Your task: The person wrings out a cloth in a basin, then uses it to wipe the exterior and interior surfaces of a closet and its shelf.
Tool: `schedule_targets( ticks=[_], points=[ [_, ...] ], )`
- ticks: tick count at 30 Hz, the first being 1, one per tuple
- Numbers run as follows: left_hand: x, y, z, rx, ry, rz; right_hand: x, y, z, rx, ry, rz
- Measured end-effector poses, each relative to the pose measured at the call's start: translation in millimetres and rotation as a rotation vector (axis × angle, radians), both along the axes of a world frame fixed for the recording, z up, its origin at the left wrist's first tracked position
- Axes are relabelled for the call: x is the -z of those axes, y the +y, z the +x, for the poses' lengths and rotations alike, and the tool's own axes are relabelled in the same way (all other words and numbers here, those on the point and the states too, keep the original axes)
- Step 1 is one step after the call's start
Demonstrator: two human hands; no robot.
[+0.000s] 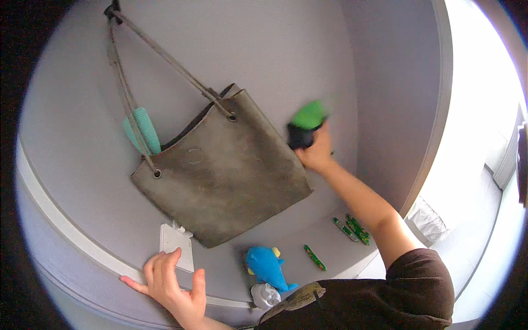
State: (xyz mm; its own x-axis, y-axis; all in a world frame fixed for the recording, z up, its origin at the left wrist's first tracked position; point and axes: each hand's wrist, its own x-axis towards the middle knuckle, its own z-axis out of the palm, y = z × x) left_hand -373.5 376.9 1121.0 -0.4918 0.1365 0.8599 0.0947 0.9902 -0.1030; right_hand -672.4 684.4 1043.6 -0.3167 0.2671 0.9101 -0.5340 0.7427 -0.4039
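Note:
My right hand [318, 149] is wrapped round a black and bright green object [309, 116], smeared by motion, so its kind is unclear. It is held up beside the right edge of a grey-brown tote bag [231, 170], which hangs tilted by its cord straps from a dark hook [114, 11]. A teal ribbed thing [144, 129] sticks out of the bag's left end. At the lower left, my left hand [176, 286] is raised with its fingers apart and holds nothing. Just beyond its fingers is a flat white box-like thing [177, 246].
A blue plush toy [266, 264] with yellow parts lies below the bag, beside a crumpled white thing [265, 296]. Several slim green sticks, one of them a lone green stick [315, 257], lie on the ledge. A side wall [396, 93] rises at the right.

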Motion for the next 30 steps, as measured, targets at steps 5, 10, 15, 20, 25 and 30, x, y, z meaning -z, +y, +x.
schedule_targets(
  ticks=[5,10,15,20,25,30],
  points=[
    [6,3,-9,-0.080,0.022,-0.067,11,7,0,0.171,0.241,0.626],
    [4,2,-9,-0.082,0.028,-0.082,-35,53,5,0.249,-0.033,0.484],
    [7,-2,-11,-0.074,0.064,-0.044,-160,90,10,0.634,-0.024,0.440],
    [10,-8,-15,-0.122,0.073,0.019,-291,98,51,1.042,0.108,0.451],
    [12,-9,-17,-0.103,0.094,-0.007,-359,115,99,1.427,-0.032,0.663],
    [14,-10,-19,-0.055,0.133,-0.041,-323,132,87,1.476,-0.343,1.112]
  ],
)
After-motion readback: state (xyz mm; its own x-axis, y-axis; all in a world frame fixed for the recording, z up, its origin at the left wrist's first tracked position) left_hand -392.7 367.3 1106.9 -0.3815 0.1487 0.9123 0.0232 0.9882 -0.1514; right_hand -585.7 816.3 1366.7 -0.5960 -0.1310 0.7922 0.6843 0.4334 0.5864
